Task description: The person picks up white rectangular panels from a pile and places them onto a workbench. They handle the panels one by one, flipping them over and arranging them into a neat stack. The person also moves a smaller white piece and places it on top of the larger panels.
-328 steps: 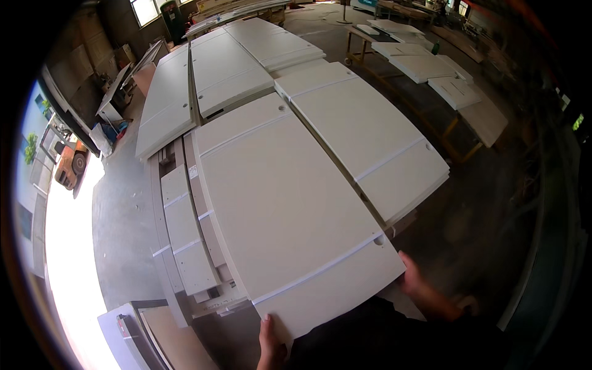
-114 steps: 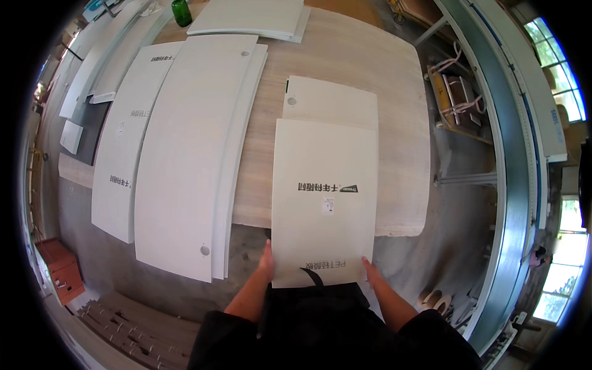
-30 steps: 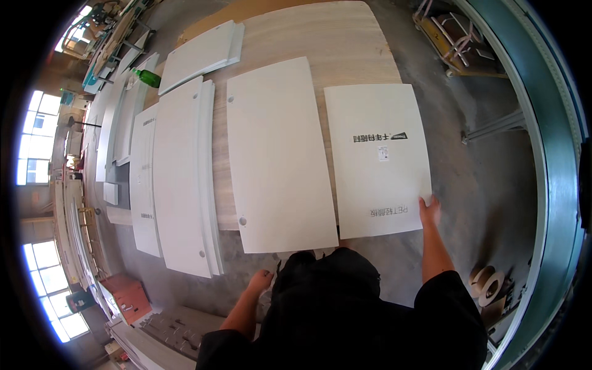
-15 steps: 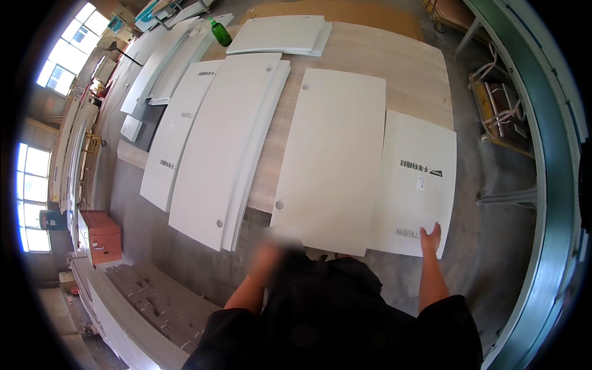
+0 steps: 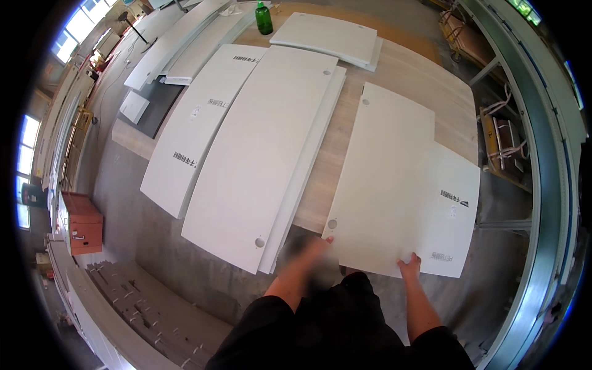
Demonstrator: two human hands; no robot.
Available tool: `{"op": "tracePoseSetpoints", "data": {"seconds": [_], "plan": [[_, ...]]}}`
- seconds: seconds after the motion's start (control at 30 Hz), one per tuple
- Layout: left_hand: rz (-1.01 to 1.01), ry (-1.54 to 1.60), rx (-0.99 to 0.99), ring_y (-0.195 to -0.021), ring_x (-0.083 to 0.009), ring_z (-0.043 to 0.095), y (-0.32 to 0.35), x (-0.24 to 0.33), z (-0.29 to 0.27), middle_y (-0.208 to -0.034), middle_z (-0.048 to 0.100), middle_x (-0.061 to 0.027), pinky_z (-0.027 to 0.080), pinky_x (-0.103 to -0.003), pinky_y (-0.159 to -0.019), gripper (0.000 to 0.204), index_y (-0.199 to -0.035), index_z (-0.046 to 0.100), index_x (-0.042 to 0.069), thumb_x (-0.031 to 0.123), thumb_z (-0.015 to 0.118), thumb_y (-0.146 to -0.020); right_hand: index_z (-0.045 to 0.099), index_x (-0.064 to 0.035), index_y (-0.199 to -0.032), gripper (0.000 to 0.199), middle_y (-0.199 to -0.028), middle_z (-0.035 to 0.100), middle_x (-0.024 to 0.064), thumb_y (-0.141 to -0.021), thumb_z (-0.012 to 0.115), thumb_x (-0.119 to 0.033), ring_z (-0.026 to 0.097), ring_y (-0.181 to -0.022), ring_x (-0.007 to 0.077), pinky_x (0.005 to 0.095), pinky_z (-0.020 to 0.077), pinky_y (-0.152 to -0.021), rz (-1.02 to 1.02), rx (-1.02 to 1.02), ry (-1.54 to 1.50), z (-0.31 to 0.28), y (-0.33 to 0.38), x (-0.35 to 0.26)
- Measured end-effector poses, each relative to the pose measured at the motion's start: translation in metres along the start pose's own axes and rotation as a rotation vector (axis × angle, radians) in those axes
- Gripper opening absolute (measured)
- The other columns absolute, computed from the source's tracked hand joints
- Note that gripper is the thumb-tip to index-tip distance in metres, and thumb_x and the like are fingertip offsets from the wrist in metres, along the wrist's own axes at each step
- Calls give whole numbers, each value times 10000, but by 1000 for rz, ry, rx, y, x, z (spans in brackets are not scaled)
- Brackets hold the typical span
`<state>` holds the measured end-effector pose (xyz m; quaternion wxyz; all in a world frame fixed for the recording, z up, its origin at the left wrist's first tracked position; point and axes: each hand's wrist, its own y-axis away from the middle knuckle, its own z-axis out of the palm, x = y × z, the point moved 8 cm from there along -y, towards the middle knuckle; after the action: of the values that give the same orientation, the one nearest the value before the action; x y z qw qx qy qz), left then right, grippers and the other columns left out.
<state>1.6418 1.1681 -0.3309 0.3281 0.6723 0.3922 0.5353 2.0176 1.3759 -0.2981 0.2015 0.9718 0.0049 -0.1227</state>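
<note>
A white cabinet panel [image 5: 379,179] with round holes along its left side lies partly over another white panel [image 5: 453,225] that bears dark print. My left hand [image 5: 316,250] is at the upper panel's near left corner. One fingertip shows against the edge; a blur covers the rest of the hand. At the near edge, by the upper panel's right corner, my right hand [image 5: 411,266] grips the panel, thumb and a finger visible on top. Left of these lies a long white panel [image 5: 259,154] with holes, stacked over another, beside a printed white panel [image 5: 200,123].
A wooden tabletop [image 5: 317,166] bears the panels. At the far side are a green bottle [image 5: 264,20] and stacked smaller panels [image 5: 327,37]. A red cabinet [image 5: 84,223] stands on the left floor; a metal frame [image 5: 530,265] and a cart [image 5: 505,145] flank the right.
My view has shifted, so the panels appear farther right and lower. My right hand has moved left from the printed panel to the upper panel's corner. My left hand has reached its left corner.
</note>
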Motion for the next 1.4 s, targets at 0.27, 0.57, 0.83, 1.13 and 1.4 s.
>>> {"op": "tracePoseSetpoints", "data": {"seconds": [0.27,0.57,0.83,1.13,1.4], "plan": [[-130,201,24,-989,-216,595,56,-32,-49,-1106,649,-126,480,-409,-847,466,-1175,611,22,451,502,-1031,475,-6,-1390,768,-1147,628,216,-781,805,-338,614,-1089,363,442,494,-953,-69,-167,-328,32,48,-28],[-246,510,61,-1164,-271,564,81,-88,-35,-1259,608,-188,443,-436,-979,644,-1308,559,-7,551,511,-988,468,36,-1407,727,-1322,599,195,-913,692,-448,569,-1229,319,483,477,-1017,470,-370,-977,106,81,7],[-237,426,412,-1301,-355,521,22,-94,-55,-1362,565,-276,411,-453,-1064,928,-1374,515,-79,712,537,-890,489,58,-1391,728,-1335,588,205,-958,619,-512,587,-1204,347,484,473,-1028,517,-517,-990,141,26,-2],[-97,299,459,-1302,-346,517,33,-70,-68,-1393,529,-270,404,-431,-1085,829,-1439,415,-65,509,674,-898,505,70,-1359,678,-1304,603,191,-934,694,-422,590,-1176,278,386,479,-986,372,-292,-834,107,60,-34],[197,491,591,-1149,-221,614,124,-106,-112,-1204,662,-155,480,-361,-982,411,-1264,585,-44,239,642,-972,585,6,-1268,609,-1211,665,161,-895,733,-453,620,-1135,236,391,485,-970,190,-512,-759,95,60,-46]]}}
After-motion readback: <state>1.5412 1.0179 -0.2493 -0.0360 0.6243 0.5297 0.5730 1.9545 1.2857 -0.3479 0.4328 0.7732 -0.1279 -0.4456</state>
